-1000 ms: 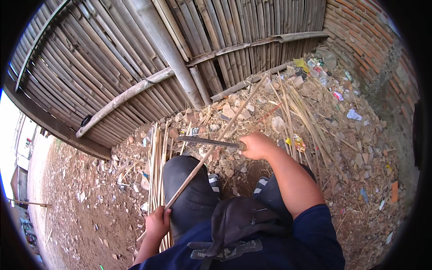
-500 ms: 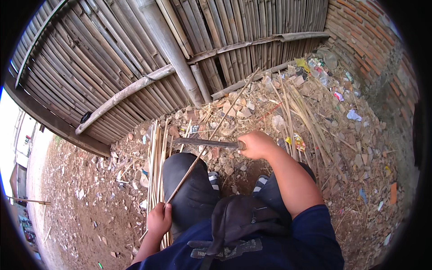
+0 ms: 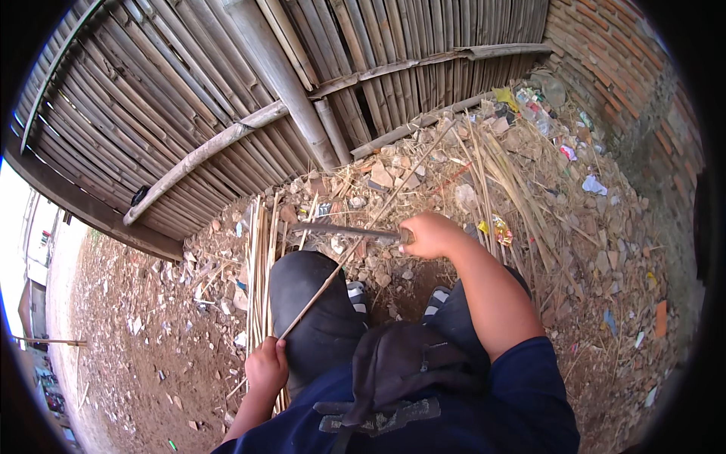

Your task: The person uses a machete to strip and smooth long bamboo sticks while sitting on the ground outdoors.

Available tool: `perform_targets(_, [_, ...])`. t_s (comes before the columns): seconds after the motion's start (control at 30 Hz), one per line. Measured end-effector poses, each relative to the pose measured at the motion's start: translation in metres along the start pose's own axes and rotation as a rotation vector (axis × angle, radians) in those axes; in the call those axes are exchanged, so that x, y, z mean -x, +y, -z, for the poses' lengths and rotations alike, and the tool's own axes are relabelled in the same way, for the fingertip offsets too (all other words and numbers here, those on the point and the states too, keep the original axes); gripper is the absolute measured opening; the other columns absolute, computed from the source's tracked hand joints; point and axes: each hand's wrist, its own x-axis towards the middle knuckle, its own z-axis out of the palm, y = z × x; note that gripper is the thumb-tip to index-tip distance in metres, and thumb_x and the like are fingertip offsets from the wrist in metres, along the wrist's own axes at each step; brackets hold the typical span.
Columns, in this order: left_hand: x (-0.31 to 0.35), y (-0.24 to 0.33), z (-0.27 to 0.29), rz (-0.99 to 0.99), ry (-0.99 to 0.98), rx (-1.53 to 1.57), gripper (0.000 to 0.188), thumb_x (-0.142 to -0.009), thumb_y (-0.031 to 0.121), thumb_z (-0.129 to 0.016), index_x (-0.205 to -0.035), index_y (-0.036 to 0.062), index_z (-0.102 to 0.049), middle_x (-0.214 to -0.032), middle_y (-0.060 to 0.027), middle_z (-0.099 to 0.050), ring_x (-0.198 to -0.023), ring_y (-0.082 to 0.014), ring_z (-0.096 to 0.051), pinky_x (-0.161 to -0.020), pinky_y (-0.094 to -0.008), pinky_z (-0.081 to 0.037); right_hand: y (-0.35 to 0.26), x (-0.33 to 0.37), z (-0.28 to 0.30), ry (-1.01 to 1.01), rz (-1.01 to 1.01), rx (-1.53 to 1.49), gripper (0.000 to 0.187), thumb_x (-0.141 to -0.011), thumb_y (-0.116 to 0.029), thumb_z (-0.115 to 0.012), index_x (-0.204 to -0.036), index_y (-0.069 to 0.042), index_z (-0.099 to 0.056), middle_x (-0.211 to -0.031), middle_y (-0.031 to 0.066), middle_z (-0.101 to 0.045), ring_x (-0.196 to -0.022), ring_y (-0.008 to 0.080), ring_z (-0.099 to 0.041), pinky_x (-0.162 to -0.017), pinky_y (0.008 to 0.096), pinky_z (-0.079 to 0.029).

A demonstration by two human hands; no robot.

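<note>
My right hand [image 3: 429, 234] is closed round the handle of a long knife [image 3: 344, 231], whose dark blade points left. Under or against the blade passes a thin bamboo strip [image 3: 321, 290], slanting from lower left up toward the bamboo wall. My left hand [image 3: 266, 366] grips that strip near its lower end, beside my left thigh. The strip lies across my left knee. Left of that knee, a bundle of pale split bamboo strips [image 3: 259, 281] lies on the ground, partly hidden by my left hand and leg.
A bamboo wall [image 3: 197, 98] with a thick post [image 3: 291, 83] rises ahead, and a brick wall [image 3: 620, 68] stands at right. More long strips [image 3: 510, 189] lie on stony ground at right. Stones, a yellow wrapper [image 3: 497, 230] and other litter are scattered about. Sandals show between my knees.
The bamboo strip's far end has shifted slightly right, and the knife's blade now tilts down a little more toward my right hand. Both hands keep their grip; the whole view has shifted slightly.
</note>
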Motion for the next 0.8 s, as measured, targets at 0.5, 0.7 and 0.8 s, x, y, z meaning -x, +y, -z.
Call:
perform_targets(0.5, [-0.006, -0.005, -0.015, -0.054, 0.092, -0.169, 0.029, -0.098, 0.035, -0.060, -0.084, 0.0097, -0.056, -0.069, -0.0148, -0.065, -0.060, -0.0380, -0.065, -0.054, -0.0507, -0.049, 0.024, -0.038, -0.027, -0.035, -0.085, -0.170, 0.027, -0.082, -0.028, -0.074, -0.098, -0.007, -0.070, -0.094, 0.0163, -0.071, -0.093, 0.0335, -0.069, -0.081, 0.0465, -0.053])
perform_targets(0.7, [-0.010, -0.002, -0.010, -0.060, 0.063, -0.179, 0.029, -0.098, 0.034, -0.060, -0.084, 0.0097, -0.055, -0.070, -0.0149, -0.065, -0.059, -0.0381, -0.064, -0.053, -0.0505, -0.049, 0.031, -0.038, -0.036, 0.103, -0.049, -0.104, 0.028, -0.082, -0.026, -0.072, -0.102, -0.006, -0.070, -0.098, 0.0178, -0.071, -0.098, 0.0348, -0.068, -0.084, 0.0459, -0.053])
perform_targets(0.8, [-0.007, -0.007, -0.015, -0.049, 0.050, -0.144, 0.030, -0.098, 0.034, -0.060, -0.083, 0.0092, -0.054, -0.069, -0.0153, -0.064, -0.059, -0.0394, -0.064, -0.053, -0.0514, -0.049, -0.030, -0.012, -0.021, -0.093, 0.021, -0.027, 0.024, -0.082, -0.027, -0.072, -0.101, -0.012, -0.071, -0.098, 0.0156, -0.071, -0.098, 0.0347, -0.068, -0.083, 0.0461, -0.053])
